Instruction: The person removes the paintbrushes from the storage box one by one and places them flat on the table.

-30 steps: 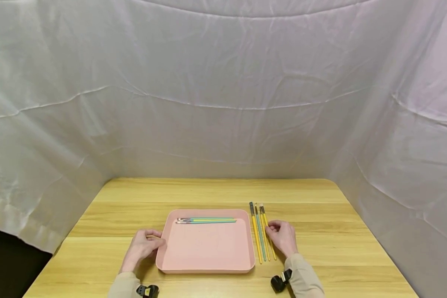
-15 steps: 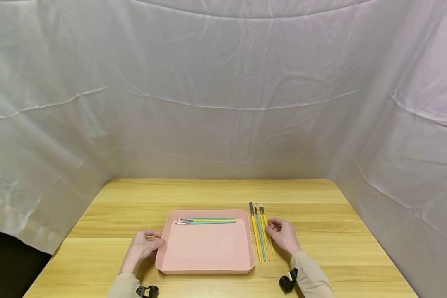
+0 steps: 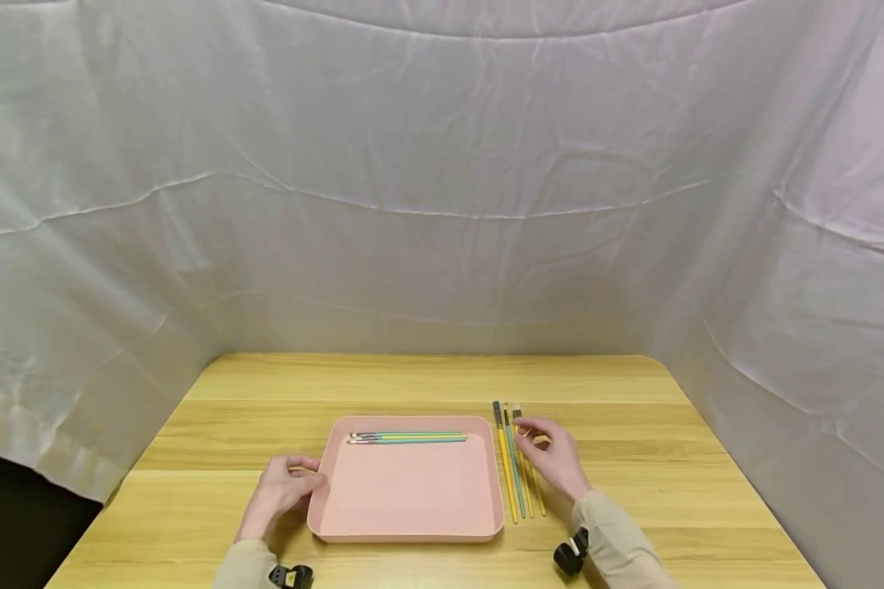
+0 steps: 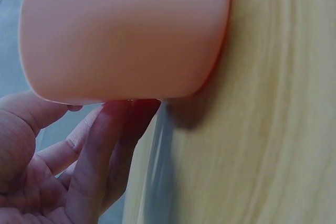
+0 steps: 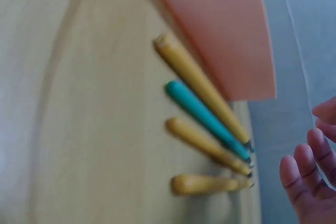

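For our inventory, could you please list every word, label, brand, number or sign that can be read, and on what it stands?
Nothing can be read.
Pink tray: no lettering visible.
Brushes in the tray, brushes beside it: any print is too small or blurred.
Pale mark on the black device, left wrist: too small to read.

Pale cloth (image 3: 442, 164) around a wood-grain surface (image 3: 427, 376).
Grey-white, shiny and wrinkled, the cloth hangs at 9, 12 and 3 o'clock, long creases sagging across it, with a pinkish tint at 2 o'clock. The yellowish surface spreads towards 6 o'clock, its grain in side-to-side bands. At 8 o'clock a black patch (image 3: 22, 515) shows below the cloth's lower edge.
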A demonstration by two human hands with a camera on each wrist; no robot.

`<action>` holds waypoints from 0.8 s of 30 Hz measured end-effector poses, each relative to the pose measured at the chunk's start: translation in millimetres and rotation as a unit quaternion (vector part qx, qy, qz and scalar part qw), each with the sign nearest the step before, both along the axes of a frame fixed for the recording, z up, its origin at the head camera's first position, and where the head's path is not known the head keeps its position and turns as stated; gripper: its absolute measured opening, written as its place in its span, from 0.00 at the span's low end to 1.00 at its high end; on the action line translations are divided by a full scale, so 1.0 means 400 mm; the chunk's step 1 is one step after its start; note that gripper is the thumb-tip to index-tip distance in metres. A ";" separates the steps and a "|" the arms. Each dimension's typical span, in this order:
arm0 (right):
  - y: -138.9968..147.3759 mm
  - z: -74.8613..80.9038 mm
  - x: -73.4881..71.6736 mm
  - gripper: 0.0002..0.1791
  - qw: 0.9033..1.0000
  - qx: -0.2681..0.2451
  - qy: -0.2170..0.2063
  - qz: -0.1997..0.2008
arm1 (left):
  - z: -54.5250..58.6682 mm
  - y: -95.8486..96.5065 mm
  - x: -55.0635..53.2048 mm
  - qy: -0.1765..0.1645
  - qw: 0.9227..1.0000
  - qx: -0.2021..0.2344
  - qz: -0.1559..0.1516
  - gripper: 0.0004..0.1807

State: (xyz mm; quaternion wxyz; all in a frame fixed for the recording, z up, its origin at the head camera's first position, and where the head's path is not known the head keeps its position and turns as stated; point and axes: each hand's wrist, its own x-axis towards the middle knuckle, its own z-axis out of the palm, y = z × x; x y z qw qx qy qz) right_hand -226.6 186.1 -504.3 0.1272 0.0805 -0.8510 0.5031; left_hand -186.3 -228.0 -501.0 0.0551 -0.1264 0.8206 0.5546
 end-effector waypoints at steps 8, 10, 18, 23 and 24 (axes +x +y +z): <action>-0.037 0.051 0.003 0.13 0.998 -0.001 0.020 0.064 | 0.001 -0.001 0.000 -0.001 1.000 -0.001 -0.001 0.15; -0.048 0.061 0.003 0.13 0.997 0.008 0.024 0.076 | 0.002 -0.001 0.000 0.000 1.000 0.000 -0.002 0.15; -0.087 0.086 -0.008 0.13 0.991 0.039 0.017 0.124 | 0.002 0.000 0.002 0.004 1.000 0.006 -0.003 0.15; -0.112 0.097 -0.011 0.13 0.985 0.064 0.017 0.162 | 0.003 0.000 0.002 0.003 1.000 0.009 -0.002 0.16; -0.117 0.098 -0.011 0.13 0.983 0.067 0.016 0.169 | 0.003 0.000 0.002 0.003 1.000 0.008 -0.003 0.16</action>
